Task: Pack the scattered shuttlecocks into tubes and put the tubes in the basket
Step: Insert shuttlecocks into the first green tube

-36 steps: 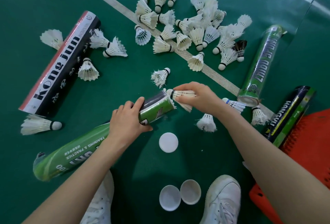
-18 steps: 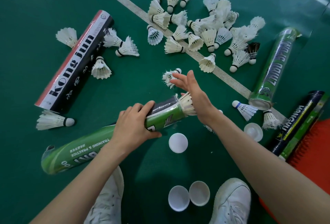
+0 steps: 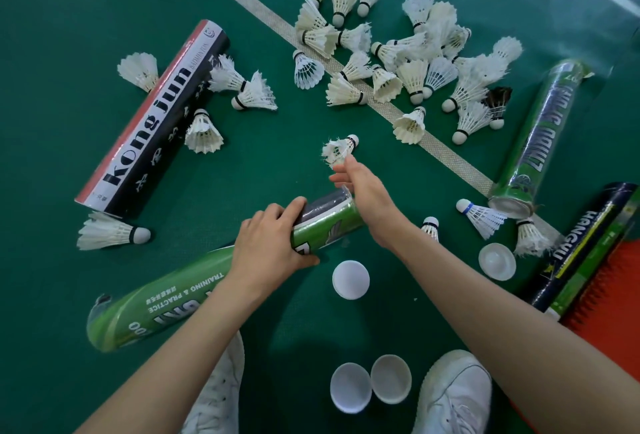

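Observation:
My left hand (image 3: 270, 243) grips a green shuttlecock tube (image 3: 173, 302) near its open end; the tube lies slanted on the green floor. At the tube's mouth my right hand (image 3: 367, 198) covers the opening, and its fingertips reach up to the feathers of a frayed shuttlecock (image 3: 339, 148) without closing on it. A heap of several white shuttlecocks (image 3: 412, 63) lies beyond, across the white court line. The orange basket (image 3: 616, 295) shows at the right edge.
A black and white Kong jun tube (image 3: 152, 118) lies at left with loose shuttlecocks around it. Another green tube (image 3: 536, 135) and a dark tube (image 3: 581, 246) lie at right. White caps (image 3: 350, 279) (image 3: 497, 260) (image 3: 350, 387) sit near my white shoes (image 3: 453, 395).
My right hand pushed the shuttlecock it held into the tube's mouth, where it no longer shows, then stretched its fingers toward the frayed shuttlecock. My left hand kept its grip on the tube.

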The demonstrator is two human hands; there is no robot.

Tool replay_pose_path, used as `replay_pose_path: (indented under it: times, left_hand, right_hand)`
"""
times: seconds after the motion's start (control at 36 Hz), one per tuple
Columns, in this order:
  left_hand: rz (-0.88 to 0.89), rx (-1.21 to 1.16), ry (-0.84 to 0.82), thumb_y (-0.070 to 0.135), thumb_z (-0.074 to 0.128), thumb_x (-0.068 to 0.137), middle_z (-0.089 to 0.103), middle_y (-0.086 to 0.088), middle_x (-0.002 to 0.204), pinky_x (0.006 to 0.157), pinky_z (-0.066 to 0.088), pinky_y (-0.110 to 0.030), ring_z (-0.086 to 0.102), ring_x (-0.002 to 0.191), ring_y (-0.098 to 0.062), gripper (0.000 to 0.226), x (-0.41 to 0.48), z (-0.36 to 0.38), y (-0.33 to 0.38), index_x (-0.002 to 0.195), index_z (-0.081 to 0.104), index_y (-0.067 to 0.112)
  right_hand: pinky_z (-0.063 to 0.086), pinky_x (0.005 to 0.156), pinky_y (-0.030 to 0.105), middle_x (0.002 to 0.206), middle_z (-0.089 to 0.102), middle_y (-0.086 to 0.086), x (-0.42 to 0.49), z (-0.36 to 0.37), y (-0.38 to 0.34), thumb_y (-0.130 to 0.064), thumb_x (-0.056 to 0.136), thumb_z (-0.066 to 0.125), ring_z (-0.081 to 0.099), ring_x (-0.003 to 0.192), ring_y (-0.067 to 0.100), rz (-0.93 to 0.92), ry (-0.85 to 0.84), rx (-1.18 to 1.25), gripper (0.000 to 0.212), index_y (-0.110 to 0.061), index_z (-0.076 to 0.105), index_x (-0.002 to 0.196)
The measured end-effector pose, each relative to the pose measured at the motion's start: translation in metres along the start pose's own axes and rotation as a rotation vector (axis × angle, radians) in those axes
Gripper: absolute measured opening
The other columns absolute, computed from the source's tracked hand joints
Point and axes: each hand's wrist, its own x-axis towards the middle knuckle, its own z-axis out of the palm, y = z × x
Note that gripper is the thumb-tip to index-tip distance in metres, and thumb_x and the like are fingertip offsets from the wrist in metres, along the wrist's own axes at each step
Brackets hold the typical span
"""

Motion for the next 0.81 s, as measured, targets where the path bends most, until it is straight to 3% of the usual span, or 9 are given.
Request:
replay_pose_path:
  times: [0.08, 0.17, 0.25, 0.33, 0.44, 0.53, 0.69, 0.81]
  left_hand:
    - [-0.054, 0.01, -0.031, 0.062, 0.074, 0.063, 0.051, 0.0, 0.113, 0.089, 0.037, -0.035, 0.05, 0.107, -0.024, 0.095, 0.003, 0.004, -0.004, 0.142, 0.028, 0.034]
    - [-0.064, 0.035, -0.069, 0.062, 0.073, 0.065, 0.051, -0.001, 0.116, 0.09, 0.038, -0.037, 0.05, 0.108, -0.024, 0.095, 0.005, 0.008, -0.005, 0.142, 0.026, 0.033]
    - [-0.016, 0.081, -0.084, 0.063, 0.072, 0.066, 0.05, -0.002, 0.118, 0.092, 0.037, -0.037, 0.049, 0.109, -0.024, 0.096, 0.003, 0.016, 0.004, 0.144, 0.023, 0.031]
    - [0.041, 0.102, -0.092, 0.062, 0.071, 0.068, 0.049, -0.002, 0.119, 0.093, 0.036, -0.036, 0.048, 0.108, -0.024, 0.097, 0.003, 0.022, 0.017, 0.145, 0.022, 0.031]
    - [0.085, 0.103, -0.087, 0.063, 0.07, 0.069, 0.049, -0.002, 0.119, 0.092, 0.035, -0.036, 0.047, 0.108, -0.024, 0.095, 0.006, 0.026, 0.032, 0.145, 0.022, 0.03]
    - [0.088, 0.104, -0.077, 0.062, 0.071, 0.068, 0.049, -0.003, 0.118, 0.091, 0.035, -0.035, 0.048, 0.107, -0.024, 0.096, 0.01, 0.028, 0.036, 0.144, 0.023, 0.03]
    - [0.037, 0.123, -0.098, 0.064, 0.072, 0.066, 0.05, -0.003, 0.118, 0.094, 0.036, -0.036, 0.048, 0.109, -0.024, 0.099, 0.01, 0.03, 0.027, 0.145, 0.022, 0.03]
    - [-0.011, 0.107, -0.086, 0.063, 0.073, 0.066, 0.05, -0.002, 0.118, 0.094, 0.036, -0.036, 0.048, 0.111, -0.024, 0.099, 0.01, 0.026, 0.016, 0.145, 0.023, 0.032]
  right_hand:
    - [0.048, 0.08, 0.026, 0.098, 0.066, -0.005, 0.002, -0.013, 0.011, -0.036, 0.098, 0.046, 0.061, 0.095, 0.012, 0.033, 0.058, -0.012, 0.022, -0.02, 0.062, 0.099]
    - [0.042, 0.077, 0.021, 0.102, 0.062, -0.005, 0.0, -0.037, 0.026, -0.026, 0.093, 0.055, 0.056, 0.096, 0.012, -0.05, 0.209, -0.358, 0.013, -0.019, 0.061, 0.103]
    - [0.039, 0.09, 0.034, 0.117, 0.049, 0.009, -0.003, -0.064, 0.046, -0.027, 0.09, 0.059, 0.043, 0.11, 0.026, -0.062, 0.392, -0.897, 0.033, -0.009, 0.048, 0.116]
    - [0.036, 0.093, 0.041, 0.128, 0.033, 0.015, -0.011, -0.089, 0.066, -0.035, 0.087, 0.06, 0.033, 0.117, 0.032, 0.202, 0.411, -1.117, 0.054, -0.007, 0.03, 0.123]
    - [0.04, 0.091, 0.044, 0.134, 0.033, 0.02, -0.018, -0.105, 0.09, -0.035, 0.089, 0.057, 0.042, 0.117, 0.038, 0.492, 0.261, -0.943, 0.066, -0.005, 0.016, 0.131]
    - [0.052, 0.082, 0.045, 0.127, 0.046, 0.018, -0.019, -0.106, 0.096, -0.036, 0.089, 0.059, 0.053, 0.098, 0.033, 0.561, 0.225, -0.721, 0.07, -0.004, 0.018, 0.134]
    - [0.045, 0.062, 0.027, 0.116, 0.054, 0.012, -0.018, -0.107, 0.074, -0.046, 0.086, 0.061, 0.059, 0.089, 0.022, 0.134, 0.224, -0.497, 0.053, -0.022, 0.049, 0.132]
    - [0.058, 0.077, 0.038, 0.104, 0.064, 0.005, -0.017, -0.104, 0.046, -0.051, 0.08, 0.067, 0.066, 0.087, 0.019, 0.03, 0.102, -0.253, 0.04, -0.026, 0.059, 0.109]
